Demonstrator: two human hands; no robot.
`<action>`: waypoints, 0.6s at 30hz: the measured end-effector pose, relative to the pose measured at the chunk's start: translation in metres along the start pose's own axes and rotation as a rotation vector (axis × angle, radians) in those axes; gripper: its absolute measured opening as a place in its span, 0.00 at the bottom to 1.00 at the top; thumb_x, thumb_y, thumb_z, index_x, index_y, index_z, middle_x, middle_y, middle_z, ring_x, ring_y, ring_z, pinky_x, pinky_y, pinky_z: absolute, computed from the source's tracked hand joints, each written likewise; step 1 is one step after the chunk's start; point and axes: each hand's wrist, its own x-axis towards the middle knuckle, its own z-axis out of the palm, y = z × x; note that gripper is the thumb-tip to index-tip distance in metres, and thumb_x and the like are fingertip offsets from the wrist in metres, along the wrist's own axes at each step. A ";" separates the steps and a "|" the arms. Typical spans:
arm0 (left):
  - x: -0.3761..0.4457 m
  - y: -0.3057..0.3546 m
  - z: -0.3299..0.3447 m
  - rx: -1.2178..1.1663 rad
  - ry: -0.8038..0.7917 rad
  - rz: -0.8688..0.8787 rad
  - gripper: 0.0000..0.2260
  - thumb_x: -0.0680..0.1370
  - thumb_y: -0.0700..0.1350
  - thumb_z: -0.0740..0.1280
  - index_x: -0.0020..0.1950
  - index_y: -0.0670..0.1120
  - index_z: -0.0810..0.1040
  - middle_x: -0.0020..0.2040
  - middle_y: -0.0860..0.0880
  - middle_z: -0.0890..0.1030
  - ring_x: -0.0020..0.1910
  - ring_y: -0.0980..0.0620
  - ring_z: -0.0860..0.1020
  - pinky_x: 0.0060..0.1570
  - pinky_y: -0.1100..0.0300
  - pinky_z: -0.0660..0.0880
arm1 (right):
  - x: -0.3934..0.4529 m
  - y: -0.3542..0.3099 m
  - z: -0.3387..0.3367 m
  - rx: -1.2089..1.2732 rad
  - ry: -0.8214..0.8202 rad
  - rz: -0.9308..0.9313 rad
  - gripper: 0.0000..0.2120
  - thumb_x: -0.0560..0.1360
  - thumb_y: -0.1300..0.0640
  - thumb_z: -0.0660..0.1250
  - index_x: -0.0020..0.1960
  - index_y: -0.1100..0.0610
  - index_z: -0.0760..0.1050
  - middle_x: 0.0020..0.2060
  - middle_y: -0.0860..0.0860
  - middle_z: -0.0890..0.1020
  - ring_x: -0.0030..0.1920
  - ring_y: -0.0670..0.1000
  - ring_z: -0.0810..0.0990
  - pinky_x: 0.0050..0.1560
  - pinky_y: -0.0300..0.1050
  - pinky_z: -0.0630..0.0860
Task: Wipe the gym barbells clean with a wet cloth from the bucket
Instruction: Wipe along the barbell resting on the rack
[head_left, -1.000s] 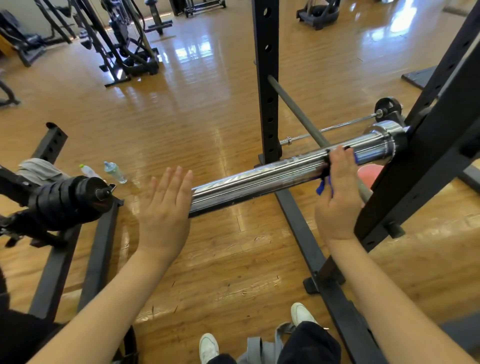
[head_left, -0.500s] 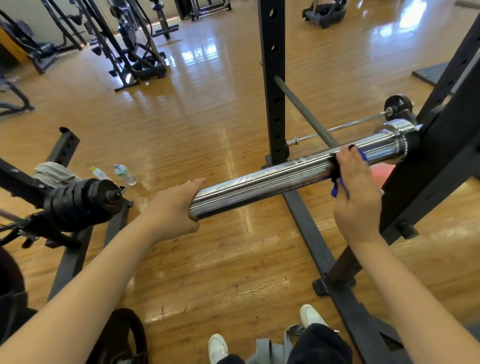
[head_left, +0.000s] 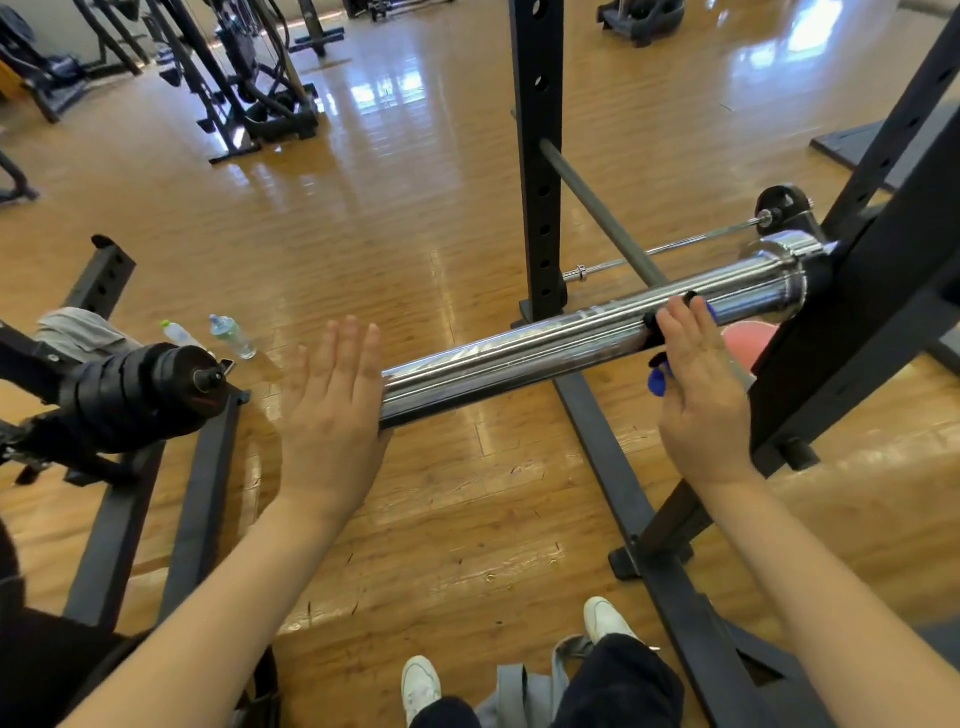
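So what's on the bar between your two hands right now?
Head view: only bare chrome sleeve between the flat left hand at the bar's end and the right hand, which presses the blue cloth on the bar. Nothing else there.

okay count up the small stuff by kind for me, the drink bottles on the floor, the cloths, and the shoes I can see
Plastic bottles: 2
Cloths: 2, one blue, one grey
White shoes: 2
Total: 6

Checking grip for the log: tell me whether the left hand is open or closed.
Open. The left hand has straight fingers, its palm flat against the end of the bar.
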 end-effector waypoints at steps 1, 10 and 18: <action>0.002 -0.001 -0.001 -0.017 -0.009 0.016 0.47 0.59 0.35 0.80 0.72 0.36 0.58 0.68 0.34 0.69 0.69 0.36 0.67 0.70 0.43 0.58 | 0.004 0.004 -0.004 0.016 0.039 0.072 0.23 0.77 0.69 0.54 0.72 0.60 0.62 0.68 0.59 0.68 0.75 0.50 0.57 0.73 0.47 0.58; 0.025 -0.009 -0.031 -0.186 -0.398 0.012 0.42 0.72 0.47 0.72 0.78 0.46 0.49 0.76 0.49 0.59 0.74 0.51 0.59 0.70 0.60 0.57 | 0.002 -0.033 0.018 0.051 0.074 0.150 0.26 0.76 0.71 0.55 0.74 0.62 0.56 0.70 0.57 0.63 0.76 0.48 0.52 0.74 0.51 0.55; 0.021 -0.009 -0.024 -0.076 -0.309 -0.013 0.47 0.68 0.47 0.76 0.78 0.43 0.49 0.77 0.45 0.58 0.75 0.47 0.56 0.73 0.53 0.51 | 0.022 -0.008 -0.005 0.079 0.169 0.431 0.24 0.79 0.66 0.52 0.75 0.64 0.56 0.73 0.56 0.60 0.74 0.60 0.58 0.74 0.39 0.54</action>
